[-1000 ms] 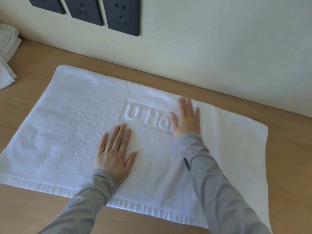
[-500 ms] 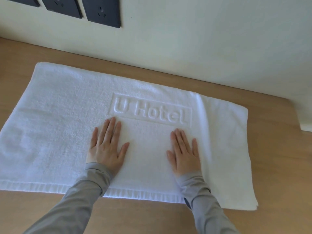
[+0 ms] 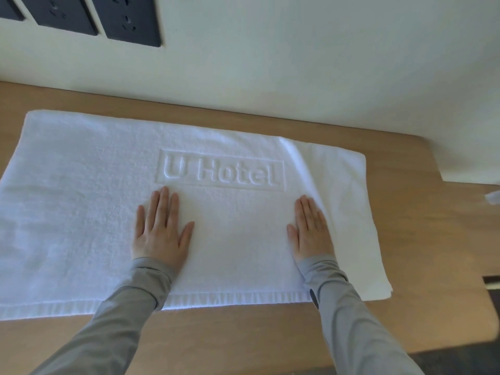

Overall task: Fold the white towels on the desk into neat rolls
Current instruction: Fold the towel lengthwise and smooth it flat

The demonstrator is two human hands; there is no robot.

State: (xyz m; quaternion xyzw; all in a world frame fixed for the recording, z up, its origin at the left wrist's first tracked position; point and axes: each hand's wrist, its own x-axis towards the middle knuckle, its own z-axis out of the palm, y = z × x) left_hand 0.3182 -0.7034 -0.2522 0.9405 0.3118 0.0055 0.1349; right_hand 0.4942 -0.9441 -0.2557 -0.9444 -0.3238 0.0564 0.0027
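Observation:
A white towel (image 3: 81, 201) with a raised "U Hotel" panel lies spread flat on the wooden desk (image 3: 243, 334). My left hand (image 3: 161, 231) presses flat on it, fingers straight, just below the left end of the lettering. My right hand (image 3: 311, 228) lies flat farther right, beside a raised crease that runs from the towel's far edge toward me. Right of that crease the towel lies lower and its corner reaches the desk near the right side. Both sleeves are grey.
Dark wall sockets (image 3: 130, 20) sit on the pale wall at upper left. The desk's right end (image 3: 487, 266) drops off at the frame's right. Bare wood runs along the near edge and behind the towel.
My right hand came back from the lettering toward me, then slid right to the crease. My left hand stayed in place. The view shifted right, dropping the stacked towels out of sight.

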